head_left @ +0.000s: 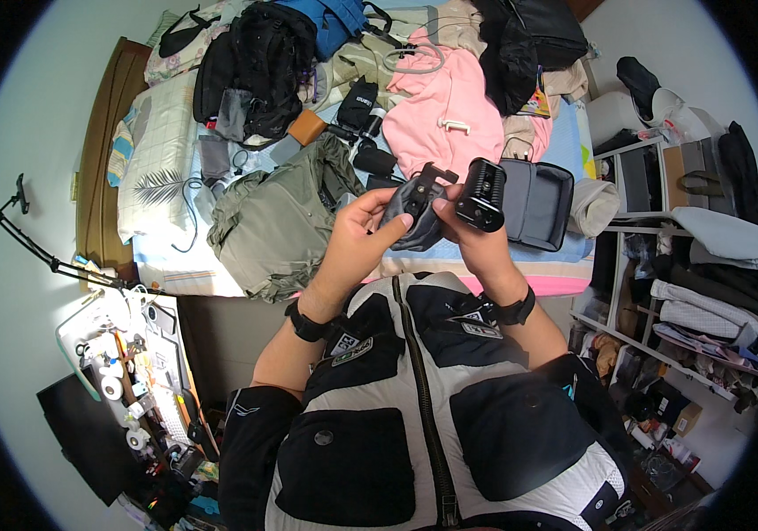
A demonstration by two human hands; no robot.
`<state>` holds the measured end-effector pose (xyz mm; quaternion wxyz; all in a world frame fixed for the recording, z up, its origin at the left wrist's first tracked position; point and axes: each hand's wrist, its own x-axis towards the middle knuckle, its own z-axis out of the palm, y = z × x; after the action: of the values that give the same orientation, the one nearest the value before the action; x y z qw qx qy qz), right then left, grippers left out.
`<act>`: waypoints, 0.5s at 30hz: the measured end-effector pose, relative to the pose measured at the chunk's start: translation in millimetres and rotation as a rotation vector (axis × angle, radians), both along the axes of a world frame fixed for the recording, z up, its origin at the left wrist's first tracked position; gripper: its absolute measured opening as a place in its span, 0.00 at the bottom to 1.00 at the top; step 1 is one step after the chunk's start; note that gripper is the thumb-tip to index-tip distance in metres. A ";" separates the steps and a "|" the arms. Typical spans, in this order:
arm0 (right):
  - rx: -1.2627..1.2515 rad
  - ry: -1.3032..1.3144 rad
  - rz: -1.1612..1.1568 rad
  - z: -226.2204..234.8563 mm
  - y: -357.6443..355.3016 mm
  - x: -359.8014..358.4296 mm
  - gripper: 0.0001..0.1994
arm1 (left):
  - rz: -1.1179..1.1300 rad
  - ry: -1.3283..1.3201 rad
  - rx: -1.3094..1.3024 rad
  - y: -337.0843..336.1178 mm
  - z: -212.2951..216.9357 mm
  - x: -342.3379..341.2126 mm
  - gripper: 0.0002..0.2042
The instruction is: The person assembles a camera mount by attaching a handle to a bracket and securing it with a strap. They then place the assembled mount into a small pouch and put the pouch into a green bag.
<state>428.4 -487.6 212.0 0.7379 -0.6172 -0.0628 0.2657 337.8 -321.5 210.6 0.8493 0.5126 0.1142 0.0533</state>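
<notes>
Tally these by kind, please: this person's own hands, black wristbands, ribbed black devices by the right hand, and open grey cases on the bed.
Hands: 2
Black wristbands: 2
Ribbed black device: 1
Open grey case: 1
Total: 6

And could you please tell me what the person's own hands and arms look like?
The left hand and right hand are bare, without gloves. Each wrist wears a dark band: left band, right band. The forearms are uncovered up to black sleeves; the left sleeve bears a small white line mark.
</notes>
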 end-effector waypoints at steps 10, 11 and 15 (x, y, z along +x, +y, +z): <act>-0.009 -0.019 0.050 2.5 0.9 1.8 0.11 | 0.018 0.092 -0.161 0.7 -7.3 3.9 0.10; -0.013 -0.037 0.044 2.4 1.2 1.6 0.11 | 0.015 0.090 -0.167 0.8 -7.6 4.0 0.10; -0.028 -0.065 0.038 2.9 1.2 3.0 0.11 | 0.002 0.065 -0.192 1.0 -7.8 3.9 0.11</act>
<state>431.4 -486.4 214.9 0.7217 -0.6344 -0.0949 0.2603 341.7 -320.5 202.8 0.8903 0.4303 0.1466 0.0263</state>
